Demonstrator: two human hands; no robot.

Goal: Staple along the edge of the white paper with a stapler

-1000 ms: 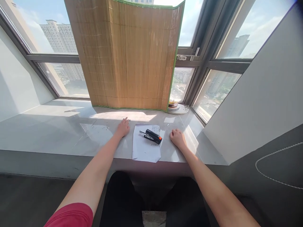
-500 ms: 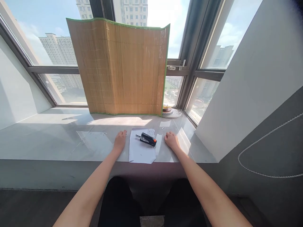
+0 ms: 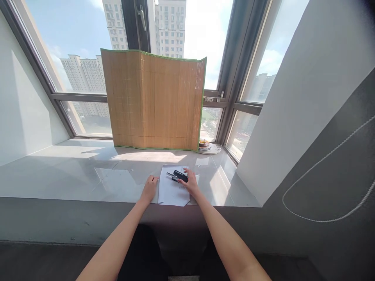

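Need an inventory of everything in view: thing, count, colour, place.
Window: several panes, dark frames, ahead and right
Towers: several, pale, outside
Sill: one, pale grey, below window
Mat: one, tan, green-edged, upright on sill
Disc stack: one, mixed colours, right of mat
Paper: sheet count unclear, white, on sill
Stapler: one, black, over paper
Cord: one, whitish, far right
Walls: two, white to grey, both sides
Legs: two, black-clad, below sill
Left hand: one, bare, left of paper
Right hand: one, bare, at stapler's right end
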